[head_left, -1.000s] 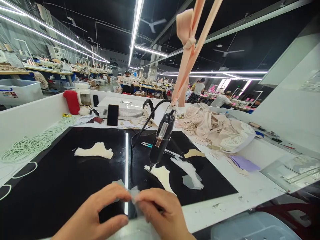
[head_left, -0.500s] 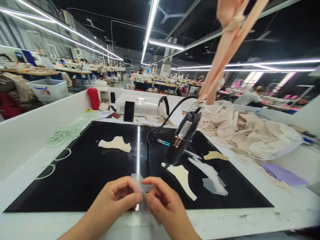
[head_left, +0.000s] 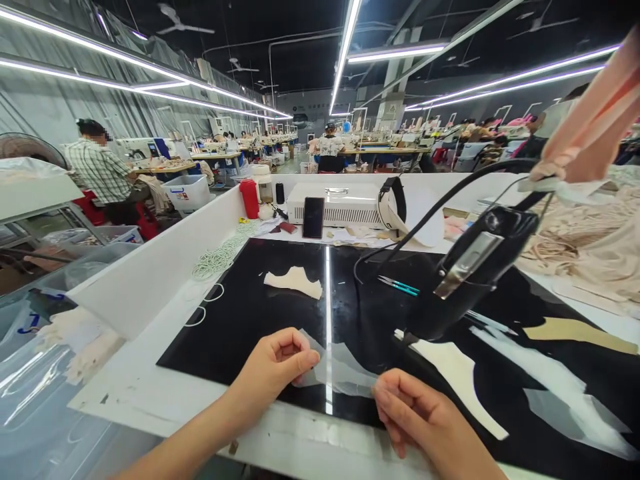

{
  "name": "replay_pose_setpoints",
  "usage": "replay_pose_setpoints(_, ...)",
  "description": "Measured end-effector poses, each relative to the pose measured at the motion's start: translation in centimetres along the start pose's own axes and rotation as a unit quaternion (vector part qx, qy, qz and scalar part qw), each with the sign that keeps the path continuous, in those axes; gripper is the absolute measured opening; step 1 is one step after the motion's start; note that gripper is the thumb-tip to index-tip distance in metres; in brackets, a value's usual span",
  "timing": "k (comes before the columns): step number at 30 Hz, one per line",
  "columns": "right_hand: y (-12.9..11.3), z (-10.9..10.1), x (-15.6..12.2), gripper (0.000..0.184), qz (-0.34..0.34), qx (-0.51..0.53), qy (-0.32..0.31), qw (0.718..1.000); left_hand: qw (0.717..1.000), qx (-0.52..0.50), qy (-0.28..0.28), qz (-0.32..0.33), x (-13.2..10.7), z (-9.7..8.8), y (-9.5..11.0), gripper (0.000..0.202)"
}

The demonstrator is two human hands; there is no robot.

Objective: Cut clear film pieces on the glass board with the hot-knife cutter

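My left hand (head_left: 283, 360) pinches one end of a thin, see-through plastic sheet (head_left: 350, 369) above the black mat. At its other end, my right hand (head_left: 407, 410) grips the sheet between thumb and forefinger. Whether it is one piece or two overlapping ones, I cannot tell. Right of my hands, a cream curved fabric piece (head_left: 463, 377) lies partly beneath a black handheld tool (head_left: 463, 273) with a metal plate and a cable. A similar cream piece (head_left: 295, 281) lies farther back on the left.
The black mat (head_left: 220, 340) covers much of the white table. Teal-handled snips (head_left: 400, 285) lie near the middle. More clear film (head_left: 555, 387) and a tan piece (head_left: 583, 333) are on the right. Behind stand a phone (head_left: 313, 218), a white box (head_left: 340, 207) and a red container (head_left: 249, 199).
My hands have moved apart, and the clear sheet now stretches between them. The view has turned left, bringing a seated person in a checked shirt and plastic bins into sight.
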State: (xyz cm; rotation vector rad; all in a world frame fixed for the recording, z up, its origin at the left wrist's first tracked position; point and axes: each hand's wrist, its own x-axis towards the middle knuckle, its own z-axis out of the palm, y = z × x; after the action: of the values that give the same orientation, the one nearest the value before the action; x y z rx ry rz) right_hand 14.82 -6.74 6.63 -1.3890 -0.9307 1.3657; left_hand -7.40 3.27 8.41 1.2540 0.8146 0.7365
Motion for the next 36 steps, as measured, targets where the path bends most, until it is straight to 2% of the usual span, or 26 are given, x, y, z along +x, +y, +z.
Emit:
replay_pose_setpoints(6, 0.0, 0.0, -0.1, 0.066, 0.071, 0.046, -0.019, 0.996, 0.998, 0.04, 0.015, -0.049, -0.2, -0.1, 0.5, 0.049)
replay_pose_setpoints(10, -0.1, -0.1, -0.2, 0.069, 0.101, 0.122, -0.049, 0.986, 0.996, 0.017, 0.014, -0.081, -0.3, 0.0, 1.1, 0.054)
replay_pose_setpoints(14, -0.3, 0.1, -0.4, 0.07, 0.113, 0.146, -0.062, 0.981, 0.994, -0.012, 0.014, -0.103, -0.3, 0.0, 1.0, 0.06)
replay_pose_setpoints(22, -0.2, 0.2, -0.2, 0.066, 0.07, 0.089, -0.045, 0.993, 0.996, 0.021, 0.009, -0.09, -0.4, -0.7, 0.9, 0.054)
replay_pose_setpoints(29, -0.2, -0.1, -0.2, 0.067, 0.111, 0.115, -0.079, 0.984, 0.994, 0.002, 0.013, -0.108, -0.2, -1.1, 0.5, 0.056)
replay_pose_setpoints(33, -0.1, 0.1, -0.6, 0.065, 0.063, 0.031, -0.1, 0.993, 0.995, 0.037, 0.016, -0.089, -0.4, -1.0, 0.4, 0.048)
replay_pose_setpoints(36, -0.2, 0.2, -1.2, 0.059, 0.028, -0.063, -0.123, 0.99, 0.999, 0.029, -0.015, -0.041, -0.6, -0.6, 0.7, 0.046)
